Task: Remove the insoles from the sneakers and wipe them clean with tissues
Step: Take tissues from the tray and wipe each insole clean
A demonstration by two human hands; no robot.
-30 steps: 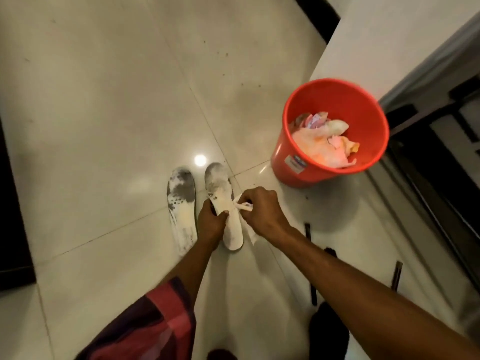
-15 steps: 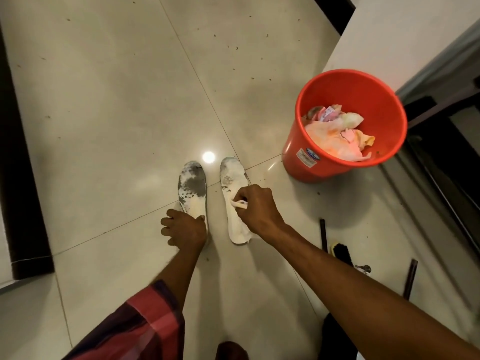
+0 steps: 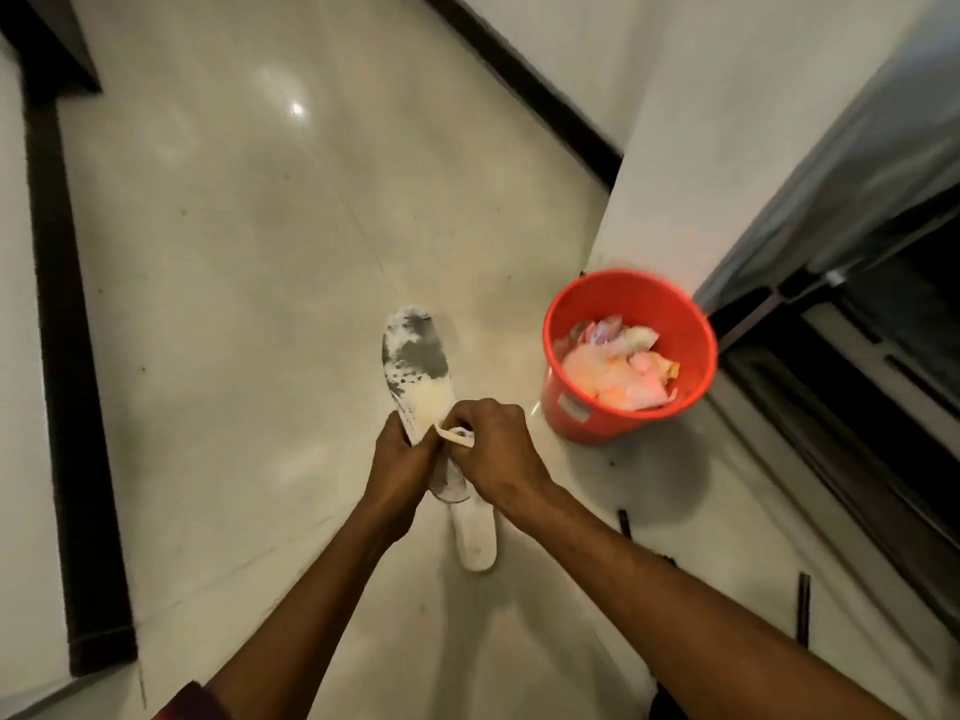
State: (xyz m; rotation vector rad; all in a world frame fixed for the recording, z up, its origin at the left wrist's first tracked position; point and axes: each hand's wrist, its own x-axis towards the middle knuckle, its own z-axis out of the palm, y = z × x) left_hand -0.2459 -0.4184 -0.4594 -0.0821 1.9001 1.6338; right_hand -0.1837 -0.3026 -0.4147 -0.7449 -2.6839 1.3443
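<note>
Tearing risk: the small crumpled white tissue [image 3: 457, 438] looks thin. Hard rubbing on the grime could shred it and leave bits behind.
Smearing risk: the dark grey stain covers the far end of the long white foam insole [image 3: 415, 366]. One small wad may spread the dirt rather than lift it.
Slipping risk: the insole is gripped at one place only, so wiping pressure could bend it or twist it out of the hold.
Left hand [image 3: 400, 459]: fingers are curled round the stained insole's left edge, near its middle, and grip it.
Right hand [image 3: 498, 449]: fingers are bunched narrow and pinch the tissue, which sits against the insole's right edge.
Insole and fingers: it runs between the two hands, the stained toe end pointing away and the greyish heel end just under the right wrist. It appears to be lifted off the glossy pale tiled floor [image 3: 234, 252].
Second plain white insole [image 3: 475, 537]: it lies on the floor, partly under the held one.
Round red plastic bucket [image 3: 587, 418]: it stands near the right hand and holds crumpled waste.
</note>
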